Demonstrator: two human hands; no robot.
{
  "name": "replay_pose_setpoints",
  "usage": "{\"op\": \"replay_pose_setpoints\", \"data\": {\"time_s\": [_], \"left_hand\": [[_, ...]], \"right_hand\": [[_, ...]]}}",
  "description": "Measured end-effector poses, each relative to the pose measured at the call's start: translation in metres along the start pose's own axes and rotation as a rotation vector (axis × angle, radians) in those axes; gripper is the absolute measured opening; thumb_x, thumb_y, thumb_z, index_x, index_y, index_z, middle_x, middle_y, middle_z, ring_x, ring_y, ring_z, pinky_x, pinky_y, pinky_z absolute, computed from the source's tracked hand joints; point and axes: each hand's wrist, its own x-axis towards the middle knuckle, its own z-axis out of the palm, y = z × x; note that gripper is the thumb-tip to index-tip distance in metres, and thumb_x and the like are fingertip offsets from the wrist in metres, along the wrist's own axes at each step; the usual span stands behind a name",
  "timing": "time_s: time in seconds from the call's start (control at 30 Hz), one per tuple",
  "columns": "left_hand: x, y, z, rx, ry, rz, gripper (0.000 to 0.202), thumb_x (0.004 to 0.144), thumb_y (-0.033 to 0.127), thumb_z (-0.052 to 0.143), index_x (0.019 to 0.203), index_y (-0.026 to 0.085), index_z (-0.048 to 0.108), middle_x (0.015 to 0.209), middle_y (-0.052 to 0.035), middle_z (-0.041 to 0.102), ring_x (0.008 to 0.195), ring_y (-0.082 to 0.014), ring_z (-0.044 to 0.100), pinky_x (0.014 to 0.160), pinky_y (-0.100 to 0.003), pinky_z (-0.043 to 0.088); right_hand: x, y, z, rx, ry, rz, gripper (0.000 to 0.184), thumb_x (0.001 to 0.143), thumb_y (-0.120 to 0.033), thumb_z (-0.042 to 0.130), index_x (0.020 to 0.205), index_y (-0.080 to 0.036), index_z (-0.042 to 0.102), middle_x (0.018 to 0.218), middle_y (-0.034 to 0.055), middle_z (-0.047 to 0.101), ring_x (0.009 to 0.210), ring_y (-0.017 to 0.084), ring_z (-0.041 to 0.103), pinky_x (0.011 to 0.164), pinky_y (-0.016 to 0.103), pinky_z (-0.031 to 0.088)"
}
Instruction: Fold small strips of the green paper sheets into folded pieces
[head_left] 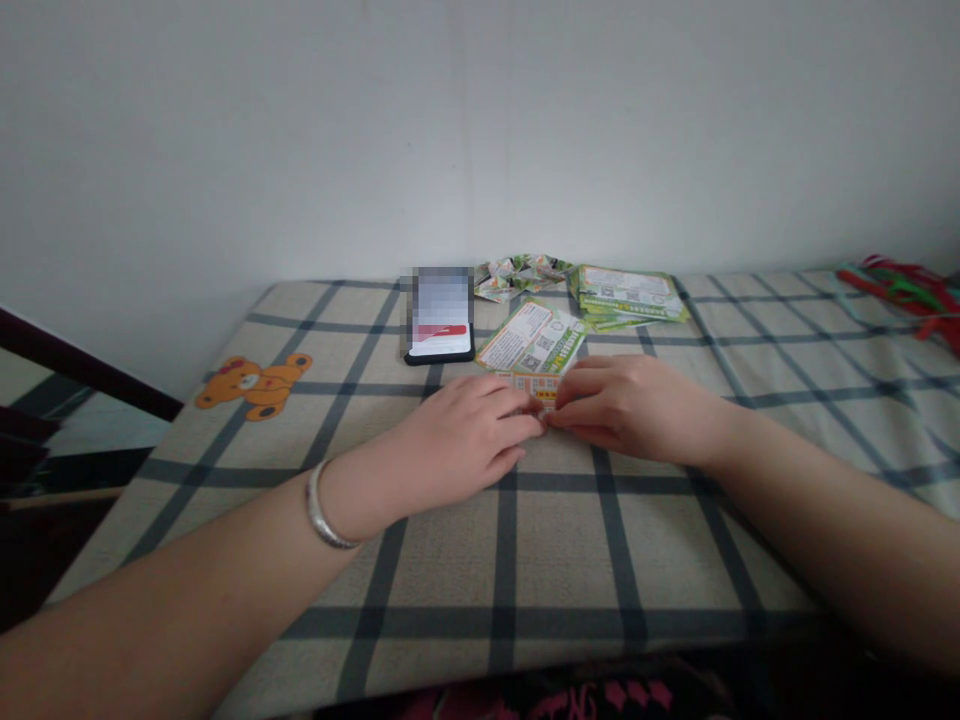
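Note:
A green and white printed leaflet (534,338) with small square codes lies on the checked tablecloth, its near part orange and creased. My left hand (484,432) wears a silver bangle at the wrist and pinches the leaflet's near edge from the left. From the right, my right hand (626,408) closes its fingertips on the same edge. The fingertips of both hands almost meet there and hide part of the paper. Just behind the leaflet are folded paper pieces (517,275) and, to their right, a stack of similar leaflets (630,293).
A phone (440,315) with a partly blurred screen rests left of the leaflet. An orange bear cutout (255,387) is at the table's left side. Red and green cloth-like things (907,295) lie at the far right. A white wall (480,130) rises behind the table.

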Motion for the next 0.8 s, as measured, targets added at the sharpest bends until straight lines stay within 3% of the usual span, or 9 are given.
{"op": "replay_pose_setpoints", "data": {"time_s": [0.43, 0.8], "left_hand": [[0.0006, 0.0001, -0.0008, -0.042, 0.002, -0.004, 0.015, 0.088, 0.021, 0.058, 0.100, 0.018, 0.065, 0.107, -0.0079, 0.064, 0.106, -0.0242, 0.055, 0.095, -0.044, 0.045], [-0.0003, -0.0013, 0.0014, -0.069, -0.017, 0.005, 0.024, 0.089, 0.022, 0.058, 0.112, 0.020, 0.063, 0.116, -0.0056, 0.064, 0.113, -0.0250, 0.052, 0.100, -0.044, 0.042]], "right_hand": [[0.0002, -0.0015, -0.0001, -0.110, 0.005, 0.003, 0.021, 0.094, -0.025, 0.050, 0.092, -0.022, 0.071, 0.093, 0.0042, 0.066, 0.088, 0.018, 0.056, 0.071, 0.032, 0.039], [-0.0046, -0.0012, -0.0075, -0.211, 0.006, 0.140, 0.019, 0.087, -0.024, 0.055, 0.088, -0.024, 0.074, 0.088, 0.0039, 0.069, 0.074, 0.016, 0.059, 0.059, 0.028, 0.034]]}}
